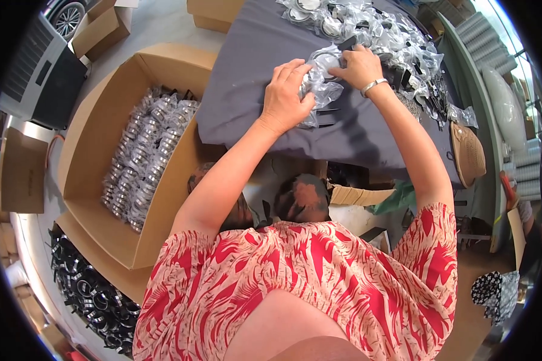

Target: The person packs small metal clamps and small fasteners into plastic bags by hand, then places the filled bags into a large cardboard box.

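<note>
On the grey cloth of the table, my left hand curls round the left side of a small group of clear plastic bags. Round silvery metal pieces with black parts show through the plastic; their exact kind I cannot make out. From the right, my right hand closes on the same group, its thumb against the plastic and its fingers by a black piece at the top. Two thin dark strips stick out below the bags. A large pile of similar bagged metal pieces covers the table's far side.
Left of the table stands a big open cardboard box holding rows of bagged metal rings. Black-and-silver ring pieces fill the lower left. A straw hat hangs at the table's right edge, near a long shelf.
</note>
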The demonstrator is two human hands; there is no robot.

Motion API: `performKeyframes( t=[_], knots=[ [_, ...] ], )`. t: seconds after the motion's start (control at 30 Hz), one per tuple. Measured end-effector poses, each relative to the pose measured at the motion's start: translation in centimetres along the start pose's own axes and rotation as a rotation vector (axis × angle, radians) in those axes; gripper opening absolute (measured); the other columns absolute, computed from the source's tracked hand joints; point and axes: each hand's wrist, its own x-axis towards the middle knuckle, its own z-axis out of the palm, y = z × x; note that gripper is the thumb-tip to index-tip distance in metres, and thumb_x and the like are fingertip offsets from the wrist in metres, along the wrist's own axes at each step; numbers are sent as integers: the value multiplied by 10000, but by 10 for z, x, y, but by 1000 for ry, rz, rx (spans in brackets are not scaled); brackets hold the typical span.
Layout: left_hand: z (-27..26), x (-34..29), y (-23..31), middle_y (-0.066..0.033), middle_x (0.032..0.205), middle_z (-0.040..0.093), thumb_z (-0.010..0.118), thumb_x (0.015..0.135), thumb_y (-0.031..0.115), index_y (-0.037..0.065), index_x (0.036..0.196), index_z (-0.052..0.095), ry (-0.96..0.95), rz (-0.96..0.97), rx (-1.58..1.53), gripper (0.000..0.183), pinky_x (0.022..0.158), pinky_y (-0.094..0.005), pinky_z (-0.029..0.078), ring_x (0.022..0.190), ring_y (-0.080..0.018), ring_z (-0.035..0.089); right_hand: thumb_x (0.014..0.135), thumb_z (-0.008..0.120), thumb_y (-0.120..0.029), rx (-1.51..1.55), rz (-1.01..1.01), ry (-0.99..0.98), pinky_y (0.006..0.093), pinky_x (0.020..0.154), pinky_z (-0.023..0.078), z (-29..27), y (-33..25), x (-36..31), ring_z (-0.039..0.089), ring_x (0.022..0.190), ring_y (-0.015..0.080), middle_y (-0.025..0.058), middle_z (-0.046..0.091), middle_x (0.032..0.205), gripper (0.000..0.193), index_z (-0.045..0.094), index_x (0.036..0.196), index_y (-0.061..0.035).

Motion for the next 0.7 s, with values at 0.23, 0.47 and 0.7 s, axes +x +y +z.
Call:
performKeyframes(
  t=[0.23,0.47,0.7],
  knots=[
    [4,0,2,-153,1130,531,625,602,61,35,1128,507,3,-5,-42,539,888,-376,417,1034,-322,502,587,744,-224,761,17,-46,356,596,439,36,0,-9,545,647,300,144,562,679,374,530,794,1],
    [5,1,-1,-165,1127,518,606,602,62,27,1142,491,16,-12,-32,553,891,-392,419,1043,-335,487,664,653,-171,1032,-35,-202,280,618,438,24,-24,-33,514,644,132,63,581,723,346,574,956,-1],
    [4,2,0,-168,1172,473,619,579,79,42,1213,439,14,-38,-13,660,913,-405,391,1072,-342,435,718,518,-53,1437,101,-386,235,705,428,22,-40,-32,513,769,92,28,603,880,316,577,1017,31]
  ],
)
